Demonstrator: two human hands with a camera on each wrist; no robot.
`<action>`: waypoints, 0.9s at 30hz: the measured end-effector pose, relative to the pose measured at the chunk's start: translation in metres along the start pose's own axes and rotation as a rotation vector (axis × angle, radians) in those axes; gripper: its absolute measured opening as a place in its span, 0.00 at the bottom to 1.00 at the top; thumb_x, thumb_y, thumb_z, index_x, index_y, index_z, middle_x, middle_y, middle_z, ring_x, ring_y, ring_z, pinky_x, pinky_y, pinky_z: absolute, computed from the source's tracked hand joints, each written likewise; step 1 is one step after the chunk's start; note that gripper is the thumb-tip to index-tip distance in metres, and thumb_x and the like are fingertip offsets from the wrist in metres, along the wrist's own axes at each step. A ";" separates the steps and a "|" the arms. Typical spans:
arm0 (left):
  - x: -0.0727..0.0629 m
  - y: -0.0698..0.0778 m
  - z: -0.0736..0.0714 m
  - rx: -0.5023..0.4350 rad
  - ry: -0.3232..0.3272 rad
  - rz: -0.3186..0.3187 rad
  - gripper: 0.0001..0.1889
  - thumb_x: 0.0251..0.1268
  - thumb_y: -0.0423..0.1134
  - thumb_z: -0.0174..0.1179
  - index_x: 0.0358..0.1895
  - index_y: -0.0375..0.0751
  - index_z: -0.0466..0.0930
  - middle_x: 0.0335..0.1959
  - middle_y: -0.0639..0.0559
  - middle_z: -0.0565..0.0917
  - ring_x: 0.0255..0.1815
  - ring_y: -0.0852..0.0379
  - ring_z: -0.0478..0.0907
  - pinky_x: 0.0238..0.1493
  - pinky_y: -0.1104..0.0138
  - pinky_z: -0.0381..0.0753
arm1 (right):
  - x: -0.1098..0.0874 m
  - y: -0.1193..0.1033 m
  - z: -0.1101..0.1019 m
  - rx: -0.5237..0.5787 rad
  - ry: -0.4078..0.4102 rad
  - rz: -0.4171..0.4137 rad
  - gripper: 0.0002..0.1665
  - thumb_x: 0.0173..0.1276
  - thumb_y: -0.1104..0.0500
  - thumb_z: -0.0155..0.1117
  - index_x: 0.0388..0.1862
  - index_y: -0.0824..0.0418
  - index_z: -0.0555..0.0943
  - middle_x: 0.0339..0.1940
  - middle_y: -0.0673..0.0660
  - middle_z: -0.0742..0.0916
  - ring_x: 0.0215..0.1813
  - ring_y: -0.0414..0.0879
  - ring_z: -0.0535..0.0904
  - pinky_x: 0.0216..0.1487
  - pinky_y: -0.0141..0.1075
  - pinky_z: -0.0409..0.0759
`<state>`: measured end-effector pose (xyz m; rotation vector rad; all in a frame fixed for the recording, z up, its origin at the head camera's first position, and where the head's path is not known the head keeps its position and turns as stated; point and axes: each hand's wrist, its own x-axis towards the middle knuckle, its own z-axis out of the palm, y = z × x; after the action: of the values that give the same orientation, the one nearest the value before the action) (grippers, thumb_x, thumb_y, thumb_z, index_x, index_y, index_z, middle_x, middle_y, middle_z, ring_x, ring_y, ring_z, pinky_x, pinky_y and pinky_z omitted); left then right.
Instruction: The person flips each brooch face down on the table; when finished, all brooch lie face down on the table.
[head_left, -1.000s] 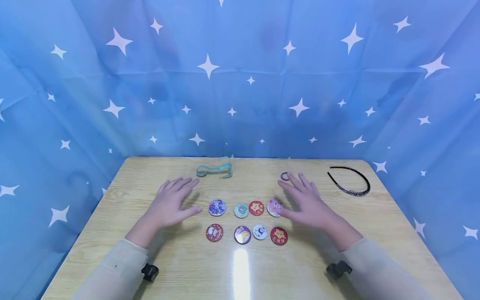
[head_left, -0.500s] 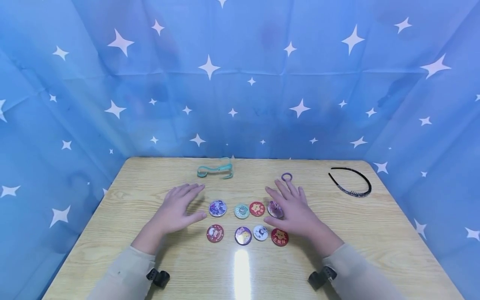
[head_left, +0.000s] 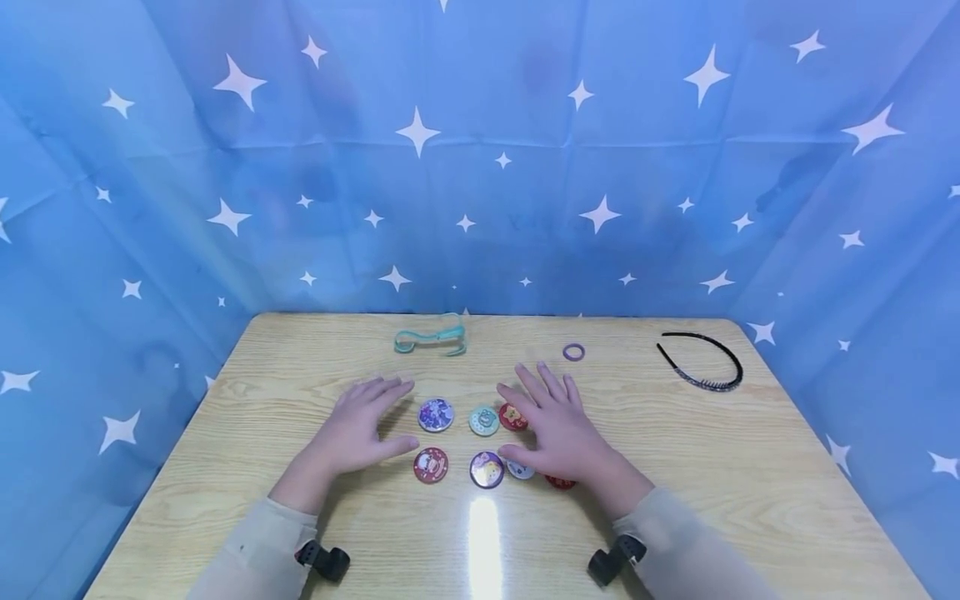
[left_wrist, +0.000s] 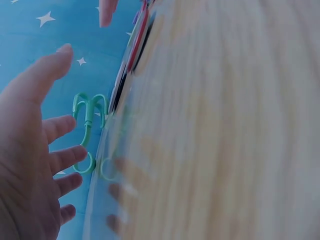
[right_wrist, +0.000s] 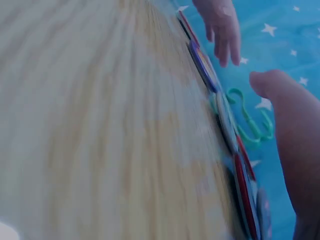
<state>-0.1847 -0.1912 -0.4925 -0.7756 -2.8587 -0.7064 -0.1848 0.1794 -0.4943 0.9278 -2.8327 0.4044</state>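
Loosely, the left hand (head_left: 347,435) extends its fingers beside round badges (head_left: 483,421) on the table (head_left: 750,467), a teal band (head_left: 448,335) behind them, while the right hand (head_left: 561,433), fingers spread, apparently hovers over and partly hides the rightmost ones, with a purple ring (head_left: 573,359) beyond and a black headband (head_left: 708,385) farther right.

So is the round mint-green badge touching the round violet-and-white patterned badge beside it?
Apart. The head view shows bare wooden tabletop between the round mint-green badge and the round violet-and-white patterned badge.
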 end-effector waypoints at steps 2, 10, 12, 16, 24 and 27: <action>-0.001 0.001 0.001 -0.009 -0.004 0.003 0.48 0.62 0.71 0.66 0.80 0.47 0.70 0.78 0.38 0.72 0.79 0.28 0.62 0.74 0.28 0.55 | 0.003 -0.004 0.002 -0.003 0.000 -0.003 0.54 0.68 0.20 0.59 0.86 0.43 0.64 0.89 0.61 0.58 0.88 0.67 0.40 0.76 0.77 0.42; 0.002 0.005 0.010 -0.002 -0.002 0.016 0.47 0.61 0.70 0.68 0.78 0.45 0.73 0.76 0.40 0.74 0.78 0.29 0.65 0.75 0.30 0.57 | 0.012 -0.022 0.012 0.012 0.025 -0.013 0.53 0.67 0.21 0.60 0.84 0.45 0.68 0.88 0.60 0.61 0.87 0.67 0.43 0.76 0.76 0.44; 0.003 0.007 0.012 -0.012 -0.008 0.010 0.47 0.60 0.70 0.68 0.78 0.45 0.73 0.76 0.41 0.74 0.78 0.30 0.64 0.75 0.31 0.57 | 0.013 -0.027 0.014 0.013 0.030 -0.022 0.52 0.68 0.21 0.61 0.83 0.45 0.69 0.88 0.60 0.61 0.87 0.67 0.43 0.76 0.76 0.45; 0.005 0.009 0.017 -0.028 -0.015 -0.014 0.48 0.60 0.71 0.68 0.78 0.46 0.73 0.77 0.40 0.74 0.79 0.30 0.63 0.75 0.31 0.56 | 0.018 -0.034 0.017 0.020 0.028 -0.035 0.50 0.69 0.23 0.61 0.82 0.46 0.70 0.87 0.60 0.63 0.87 0.69 0.45 0.77 0.75 0.45; 0.008 0.011 0.024 -0.050 -0.001 -0.044 0.47 0.61 0.68 0.69 0.78 0.45 0.73 0.78 0.40 0.72 0.81 0.31 0.60 0.77 0.31 0.52 | 0.029 -0.044 0.024 0.004 -0.026 0.014 0.54 0.67 0.19 0.60 0.83 0.46 0.69 0.87 0.58 0.63 0.87 0.67 0.47 0.79 0.72 0.43; 0.008 0.012 0.026 -0.059 0.004 -0.051 0.46 0.61 0.67 0.69 0.78 0.44 0.73 0.78 0.40 0.72 0.81 0.30 0.59 0.77 0.31 0.51 | 0.034 -0.049 0.027 0.006 -0.034 0.045 0.53 0.68 0.19 0.59 0.83 0.46 0.69 0.86 0.57 0.64 0.87 0.65 0.47 0.79 0.72 0.44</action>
<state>-0.1846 -0.1667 -0.5089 -0.7093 -2.8753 -0.8007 -0.1840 0.1147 -0.5031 0.8813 -2.8891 0.4058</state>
